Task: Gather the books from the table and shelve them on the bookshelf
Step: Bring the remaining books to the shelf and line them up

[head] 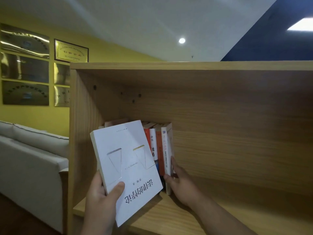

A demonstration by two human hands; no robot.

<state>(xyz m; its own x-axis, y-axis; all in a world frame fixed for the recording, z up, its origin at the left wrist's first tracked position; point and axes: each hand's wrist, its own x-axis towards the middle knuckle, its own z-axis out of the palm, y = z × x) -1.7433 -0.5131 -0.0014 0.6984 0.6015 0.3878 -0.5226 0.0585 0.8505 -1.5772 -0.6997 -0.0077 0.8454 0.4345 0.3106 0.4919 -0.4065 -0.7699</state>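
My left hand (103, 195) grips a white paperback (126, 168) by its lower left edge, thumb on the cover. The book is held upside down and tilted, in front of the shelf opening. Behind it several books (158, 146) stand upright at the left end of the wooden bookshelf (220, 124), with red, orange and white spines. My right hand (180, 180) holds the rightmost standing book, a white one (166, 150), with the thumb on its spine and the fingers along its right side.
The shelf board (211, 211) runs bare to the right of the standing books. A light grey sofa (32, 160) stands left of the bookshelf. Framed plaques (71, 50) hang on the yellow wall behind it.
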